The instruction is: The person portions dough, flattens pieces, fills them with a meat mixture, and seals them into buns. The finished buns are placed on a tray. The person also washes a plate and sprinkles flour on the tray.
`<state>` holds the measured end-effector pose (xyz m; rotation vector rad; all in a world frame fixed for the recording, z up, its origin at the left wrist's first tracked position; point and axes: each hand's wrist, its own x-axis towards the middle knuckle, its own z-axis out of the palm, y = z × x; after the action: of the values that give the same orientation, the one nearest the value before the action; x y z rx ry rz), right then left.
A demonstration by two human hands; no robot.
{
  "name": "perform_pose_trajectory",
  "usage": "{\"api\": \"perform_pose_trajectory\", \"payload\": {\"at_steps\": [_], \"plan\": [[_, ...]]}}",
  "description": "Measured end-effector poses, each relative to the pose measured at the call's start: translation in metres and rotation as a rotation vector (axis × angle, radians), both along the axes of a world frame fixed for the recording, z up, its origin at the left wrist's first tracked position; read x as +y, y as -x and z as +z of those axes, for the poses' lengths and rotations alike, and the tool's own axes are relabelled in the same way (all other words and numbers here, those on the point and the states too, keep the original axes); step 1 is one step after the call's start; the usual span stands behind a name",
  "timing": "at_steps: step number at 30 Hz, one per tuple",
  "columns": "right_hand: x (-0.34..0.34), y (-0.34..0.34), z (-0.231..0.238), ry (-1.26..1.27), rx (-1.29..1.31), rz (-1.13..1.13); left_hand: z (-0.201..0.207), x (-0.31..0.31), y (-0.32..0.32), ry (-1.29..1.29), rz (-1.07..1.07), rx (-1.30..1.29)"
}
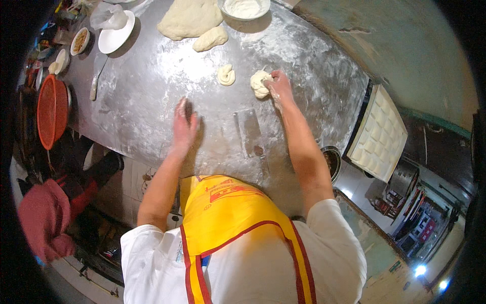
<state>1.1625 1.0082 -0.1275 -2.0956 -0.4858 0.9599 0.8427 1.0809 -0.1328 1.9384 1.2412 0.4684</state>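
Observation:
My right hand (279, 88) has its fingers closed on a knotted lump of dough (259, 84), which rests on the floury metal table (147, 119). A smaller coiled piece of dough (226, 75) lies just left of it, apart from both hands. My left hand (185, 125) hovers over or rests on the tabletop nearer to me, holding nothing, fingers apart; whether it touches the metal I cannot tell. Between my forearms lies a flat dough scraper (248, 133). Farther off are a big slab of dough (188, 19) and a thick dough strip (210, 39).
A bowl of flour (244, 7) stands at the far edge. To the left are a white plate (117, 38), a knife (94, 85), a small bowl of filling (80, 41) and an orange basket (52, 112). A tray of dough pieces (379, 133) stands right. A person's maroon sleeve (48, 220) shows lower left.

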Motion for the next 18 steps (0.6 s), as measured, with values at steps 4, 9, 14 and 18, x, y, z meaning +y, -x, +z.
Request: {"api": "perform_pose_trajectory", "payload": {"at_steps": [4,9,14,18], "plan": [[-0.013,0.064,0.030,-0.315,0.703,-0.306,0.009,-0.026,-0.074,0.841,0.256,-0.706],[-0.042,0.122,0.033,-0.288,0.226,-0.021,0.016,-0.031,-0.090,1.699,0.205,-1.298],[-0.056,0.139,0.029,-0.035,-0.258,0.252,0.017,-0.037,-0.063,1.335,0.099,-0.779],[-0.060,0.137,0.042,-0.074,-0.209,0.418,0.016,-0.035,-0.043,1.287,0.073,-0.730]]}}
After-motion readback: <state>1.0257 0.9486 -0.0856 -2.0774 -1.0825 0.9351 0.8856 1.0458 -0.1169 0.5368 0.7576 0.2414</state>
